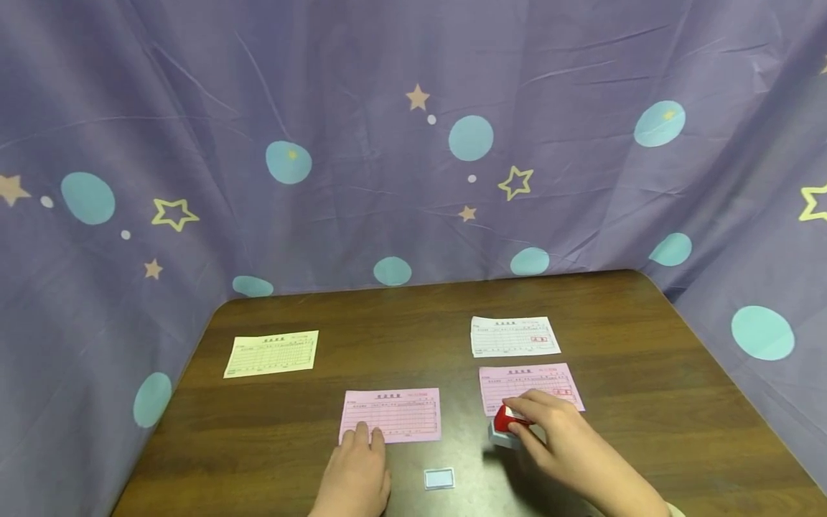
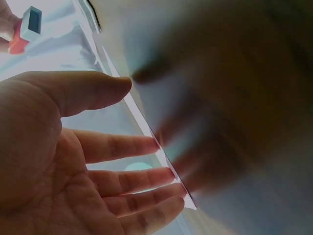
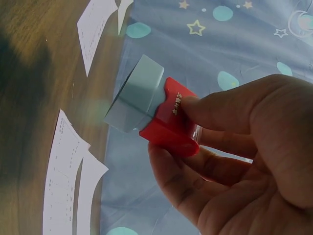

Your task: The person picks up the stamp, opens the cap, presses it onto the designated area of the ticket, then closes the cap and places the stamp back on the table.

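My right hand (image 1: 561, 436) pinches a self-inking stamp (image 3: 168, 115) by its red top, with the grey-blue base facing the table. In the head view the stamp is above the table, at the lower edge of the right pink slip (image 1: 510, 386), which bears a red boxed mark. My left hand (image 1: 354, 470) has its fingers out straight, fingertips resting on the near edge of another pink slip (image 1: 407, 413). No red box mark shows on that slip. A small light-blue rectangular cap (image 1: 439, 479) lies on the table between the hands.
A white slip (image 1: 513, 339) with a red boxed mark lies behind the right pink slip. A yellow slip (image 1: 271, 354) is at the far left of the brown table (image 1: 388, 337). A purple patterned curtain (image 1: 362, 143) hangs behind and at the sides.
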`<state>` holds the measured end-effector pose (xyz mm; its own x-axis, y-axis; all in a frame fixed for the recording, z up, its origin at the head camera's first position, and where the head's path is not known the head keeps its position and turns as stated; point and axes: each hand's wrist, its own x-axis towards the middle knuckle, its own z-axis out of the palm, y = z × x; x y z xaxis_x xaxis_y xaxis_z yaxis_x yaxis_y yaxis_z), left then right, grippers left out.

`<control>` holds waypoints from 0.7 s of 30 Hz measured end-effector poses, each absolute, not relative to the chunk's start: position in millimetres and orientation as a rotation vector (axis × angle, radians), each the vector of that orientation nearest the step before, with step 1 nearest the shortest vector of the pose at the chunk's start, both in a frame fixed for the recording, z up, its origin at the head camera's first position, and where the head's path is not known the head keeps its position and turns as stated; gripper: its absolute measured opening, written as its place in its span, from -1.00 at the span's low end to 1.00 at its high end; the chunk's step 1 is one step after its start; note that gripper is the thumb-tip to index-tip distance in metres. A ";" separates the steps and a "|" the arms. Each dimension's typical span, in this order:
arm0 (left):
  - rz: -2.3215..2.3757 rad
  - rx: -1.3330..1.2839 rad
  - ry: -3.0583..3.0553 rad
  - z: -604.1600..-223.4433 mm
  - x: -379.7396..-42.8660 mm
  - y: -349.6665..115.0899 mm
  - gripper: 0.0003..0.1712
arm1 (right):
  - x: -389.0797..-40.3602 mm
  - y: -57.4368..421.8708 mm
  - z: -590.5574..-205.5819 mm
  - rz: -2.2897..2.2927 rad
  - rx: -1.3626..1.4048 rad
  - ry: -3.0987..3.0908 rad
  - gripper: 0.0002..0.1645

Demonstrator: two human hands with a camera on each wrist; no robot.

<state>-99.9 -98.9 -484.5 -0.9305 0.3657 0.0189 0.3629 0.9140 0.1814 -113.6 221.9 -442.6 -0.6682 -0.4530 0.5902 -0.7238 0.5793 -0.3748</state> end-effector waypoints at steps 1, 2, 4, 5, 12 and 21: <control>0.288 0.581 3.049 -484.3 -99.8 -97.2 -0.32 | -113.8 221.7 -442.8 0.842 0.947 -2.379 -0.60; 0.288 0.582 3.047 -484.0 -99.9 -95.5 -0.32 | -114.1 221.3 -443.4 0.843 0.951 -2.378 -0.60; 0.272 0.581 3.050 -483.8 -99.9 -92.5 -0.32 | -115.1 220.4 -444.6 0.853 0.969 -2.369 -0.59; 0.263 0.581 3.056 -483.7 -99.7 -91.1 -0.32 | -115.6 219.8 -445.1 0.859 0.977 -2.367 -0.59; 0.181 0.613 3.131 -486.6 -96.0 -83.7 -0.35 | -119.6 211.9 -449.9 0.896 1.029 -2.374 -0.59; 0.192 0.592 3.117 -485.3 -92.9 -76.6 -0.32 | -124.0 198.7 -453.8 0.913 1.037 -2.394 -0.73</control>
<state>-92.9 -76.6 -485.3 -0.9299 0.3631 0.0589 0.3676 0.9233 0.1113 -124.0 198.7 -453.8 -0.6581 -0.5055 0.5580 -0.7487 0.5180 -0.4137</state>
